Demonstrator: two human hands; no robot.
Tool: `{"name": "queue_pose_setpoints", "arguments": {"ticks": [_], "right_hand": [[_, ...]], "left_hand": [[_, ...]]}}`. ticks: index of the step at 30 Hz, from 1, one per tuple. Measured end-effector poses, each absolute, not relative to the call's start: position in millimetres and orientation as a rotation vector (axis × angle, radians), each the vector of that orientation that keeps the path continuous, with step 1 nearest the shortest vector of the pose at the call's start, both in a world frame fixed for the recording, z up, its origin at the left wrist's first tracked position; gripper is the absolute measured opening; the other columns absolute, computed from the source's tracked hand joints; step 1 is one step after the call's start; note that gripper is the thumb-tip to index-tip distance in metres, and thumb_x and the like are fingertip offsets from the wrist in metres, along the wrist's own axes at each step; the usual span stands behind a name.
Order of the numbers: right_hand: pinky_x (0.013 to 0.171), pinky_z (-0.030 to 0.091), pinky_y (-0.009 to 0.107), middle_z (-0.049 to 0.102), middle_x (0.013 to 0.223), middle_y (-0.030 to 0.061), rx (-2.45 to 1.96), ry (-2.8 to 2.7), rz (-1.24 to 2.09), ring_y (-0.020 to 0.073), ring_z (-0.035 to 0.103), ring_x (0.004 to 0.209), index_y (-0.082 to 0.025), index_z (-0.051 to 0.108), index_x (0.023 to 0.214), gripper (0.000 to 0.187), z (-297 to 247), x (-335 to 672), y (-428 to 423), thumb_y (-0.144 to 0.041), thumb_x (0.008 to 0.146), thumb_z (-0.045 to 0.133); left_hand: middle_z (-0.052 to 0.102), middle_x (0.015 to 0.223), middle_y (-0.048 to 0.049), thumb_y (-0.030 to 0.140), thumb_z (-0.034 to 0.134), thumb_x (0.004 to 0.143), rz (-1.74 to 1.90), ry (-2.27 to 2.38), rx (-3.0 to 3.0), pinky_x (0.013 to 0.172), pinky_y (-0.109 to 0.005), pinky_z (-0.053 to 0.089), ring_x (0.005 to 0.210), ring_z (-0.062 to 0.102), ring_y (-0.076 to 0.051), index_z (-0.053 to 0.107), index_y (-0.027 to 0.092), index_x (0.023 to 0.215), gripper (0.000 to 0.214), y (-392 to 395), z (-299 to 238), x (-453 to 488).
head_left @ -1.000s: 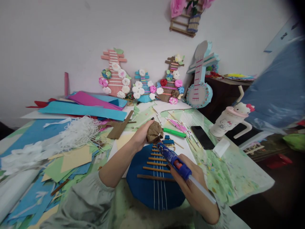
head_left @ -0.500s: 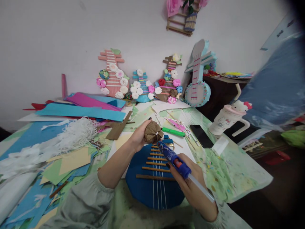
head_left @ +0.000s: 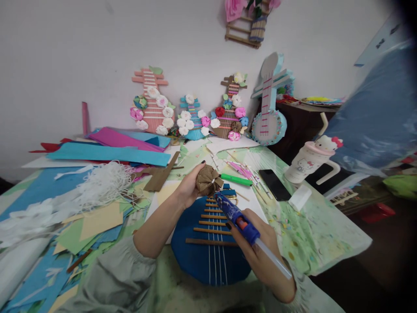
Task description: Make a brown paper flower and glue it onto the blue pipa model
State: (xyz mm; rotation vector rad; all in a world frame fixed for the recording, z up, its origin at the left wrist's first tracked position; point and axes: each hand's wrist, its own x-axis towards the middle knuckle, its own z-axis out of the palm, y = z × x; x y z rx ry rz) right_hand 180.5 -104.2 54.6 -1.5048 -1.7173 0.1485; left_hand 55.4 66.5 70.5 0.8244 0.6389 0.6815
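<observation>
My left hand is closed on a brown crepe-paper flower, its white-tied underside turned to the right. In my right hand is a blue glue gun with a clear glue stick out of its back. The gun's nozzle points up at the flower's lower right edge; whether the two touch I cannot tell. Beneath both hands lies a blue cardboard lute with brown strips across it and white strings running lengthwise. My right hand covers part of its right side.
A green utility knife lies just beyond the flower. Farther right are a black phone and a white tumbler. Paper scraps and tangled white string cover the left side. Several decorated paper lutes lean on the wall.
The flower has turned slightly in my left hand, showing more of its tied underside. My right hand holds the glue gun almost still, and the whole view shifts a little.
</observation>
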Motion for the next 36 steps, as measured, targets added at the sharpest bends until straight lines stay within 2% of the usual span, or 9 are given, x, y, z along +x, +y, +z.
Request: {"name": "queue_pose_setpoints", "arguments": {"ticks": [10, 16, 22, 32, 36], "right_hand": [[0.054, 0.039, 0.023, 0.054, 0.074, -0.0012, -1.444, -1.723, 0.186, 0.0123, 0.054, 0.062, -0.021, 0.051, 0.088, 0.001, 57, 174, -105, -0.02, 0.089, 0.051], [0.054, 0.04, 0.024, 0.055, 0.074, 0.0002, -1.438, -1.749, 0.136, 0.0139, 0.055, 0.063, -0.02, 0.051, 0.088, 0.002, 58, 172, -104, -0.021, 0.089, 0.05], [0.053, 0.04, 0.023, 0.056, 0.075, -0.0002, -1.455, -1.743, 0.136, 0.0134, 0.055, 0.063, -0.021, 0.051, 0.09, 0.002, 56, 172, -100, -0.019, 0.089, 0.05], [0.053, 0.038, 0.023, 0.054, 0.07, -0.0021, -1.484, -1.717, 0.169, 0.0124, 0.053, 0.06, -0.021, 0.049, 0.082, 0.007, 54, 175, -107, -0.021, 0.089, 0.051], [0.053, 0.039, 0.023, 0.054, 0.072, -0.001, -1.455, -1.714, 0.13, 0.0132, 0.054, 0.062, -0.022, 0.05, 0.085, 0.004, 58, 173, -104, -0.021, 0.089, 0.05]], "left_hand": [[0.07, 0.072, -0.0097, 0.042, 0.041, 0.09, 0.682, 0.661, 0.86, 0.053, -0.026, 0.05, 0.061, 0.067, -0.02, 0.065, 0.01, 0.085, 0.041, 65, 69, 57], [0.071, 0.073, -0.0091, 0.041, 0.043, 0.089, 0.712, 0.698, 0.881, 0.056, -0.026, 0.051, 0.064, 0.068, -0.02, 0.065, 0.011, 0.086, 0.038, 65, 65, 60], [0.07, 0.07, -0.0055, 0.044, 0.055, 0.082, 0.832, 0.684, 0.978, 0.061, -0.025, 0.05, 0.064, 0.067, -0.017, 0.066, 0.012, 0.083, 0.034, 65, 58, 64], [0.07, 0.072, -0.0064, 0.039, 0.049, 0.085, 0.852, 0.7, 0.908, 0.06, -0.026, 0.052, 0.064, 0.067, -0.017, 0.064, 0.012, 0.083, 0.031, 64, 62, 64], [0.071, 0.074, -0.006, 0.044, 0.055, 0.081, 0.853, 0.703, 0.945, 0.061, -0.024, 0.051, 0.066, 0.066, -0.017, 0.066, 0.012, 0.084, 0.034, 64, 58, 65]]}}
